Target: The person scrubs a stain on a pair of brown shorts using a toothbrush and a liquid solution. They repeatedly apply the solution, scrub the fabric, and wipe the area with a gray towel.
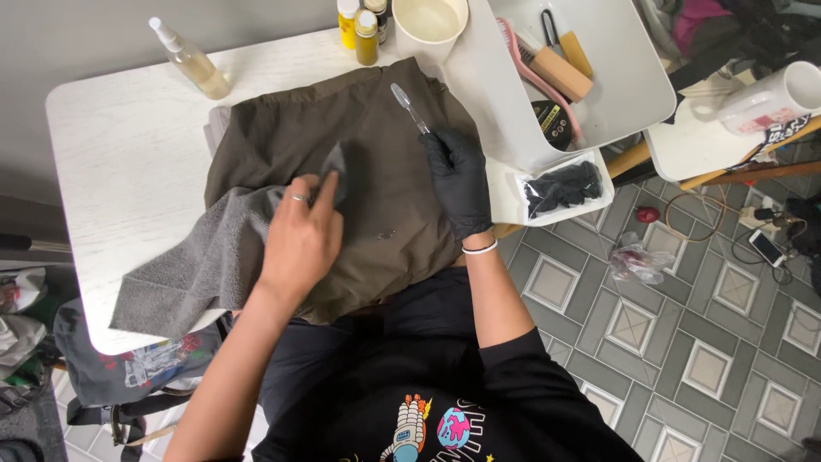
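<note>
An olive-brown garment [376, 162] lies spread on the white table [128, 145]. My bare left hand [301, 235], a ring on one finger, presses a fold of a grey towel [197, 265] onto the garment's middle. The rest of the towel trails off to the left over the table edge. My right hand [459, 178] wears a black glove and grips a clear toothbrush [409, 106], its head pointing away from me over the garment's upper part.
A spray bottle [192, 62] lies at the table's back left. Small yellow bottles [359, 27] and a cream cup [429, 24] stand at the back. A white tray [599, 77] holds brushes and a round tin. A box of black gloves [563, 188] sits right of my gloved hand.
</note>
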